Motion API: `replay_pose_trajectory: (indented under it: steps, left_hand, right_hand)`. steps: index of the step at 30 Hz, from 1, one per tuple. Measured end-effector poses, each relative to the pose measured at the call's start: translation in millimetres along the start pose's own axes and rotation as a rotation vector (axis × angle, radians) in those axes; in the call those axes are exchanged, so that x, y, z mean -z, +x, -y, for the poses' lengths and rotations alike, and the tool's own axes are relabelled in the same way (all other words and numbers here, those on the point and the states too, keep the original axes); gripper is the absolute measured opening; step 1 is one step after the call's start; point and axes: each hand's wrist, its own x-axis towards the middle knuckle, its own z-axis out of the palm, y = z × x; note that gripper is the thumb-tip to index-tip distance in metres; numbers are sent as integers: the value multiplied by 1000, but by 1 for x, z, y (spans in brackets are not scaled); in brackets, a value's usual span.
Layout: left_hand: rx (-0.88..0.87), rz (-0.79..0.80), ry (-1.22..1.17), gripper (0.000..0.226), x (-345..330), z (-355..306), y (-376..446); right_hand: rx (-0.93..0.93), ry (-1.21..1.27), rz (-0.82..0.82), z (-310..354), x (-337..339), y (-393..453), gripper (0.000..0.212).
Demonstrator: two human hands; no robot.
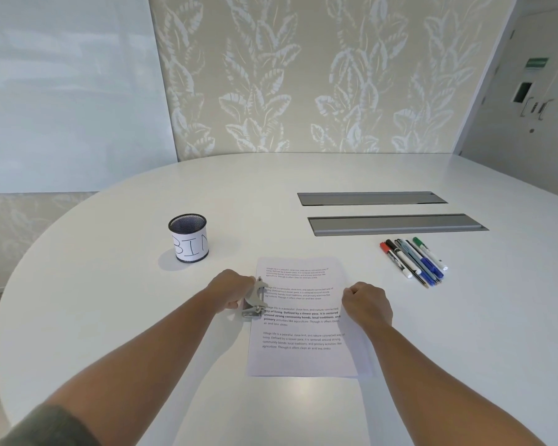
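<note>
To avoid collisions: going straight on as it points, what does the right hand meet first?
The right hand crosses only the printed sheet, then bare table; the way looks free, I think.

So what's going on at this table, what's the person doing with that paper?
A person is working on a few printed sheets lying on a white table. Their left hand grips a small metal tool, seemingly a hole punch, set on the sheets' left edge. Their right hand, fingers curled, holds the right edge to steady them. A mesh cup labelled BIN stands to the left and a row of markers lies untouched to the right.
</note>
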Motion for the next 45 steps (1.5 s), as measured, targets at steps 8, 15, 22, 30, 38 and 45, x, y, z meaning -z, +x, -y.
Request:
replay_pose_trajectory:
  steps: [8, 15, 22, 30, 38, 45]
  left_hand:
    - [28, 71, -28, 13, 2, 1, -7]
    - [56, 84, -75, 24, 2, 5, -8]
    - [46, 62, -44, 28, 1, 5, -6]
    - [-1, 83, 41, 13, 1, 3, -8]
    - [-30, 113, 41, 29, 1, 1, -10]
    - [-1, 120, -52, 9, 6, 7, -3]
  right_hand:
    - [8, -36, -49, 0, -5, -1, 23]
    - [198, -106, -60, 0, -21, -6, 40]
    - [516, -299, 40, -1, -41, -14, 51]
    - [622, -233, 169, 6, -54, -22, 44]
    - [608, -206, 198, 1, -63, -21, 47]
    - [602, -194, 179, 0, -66, -20, 47]
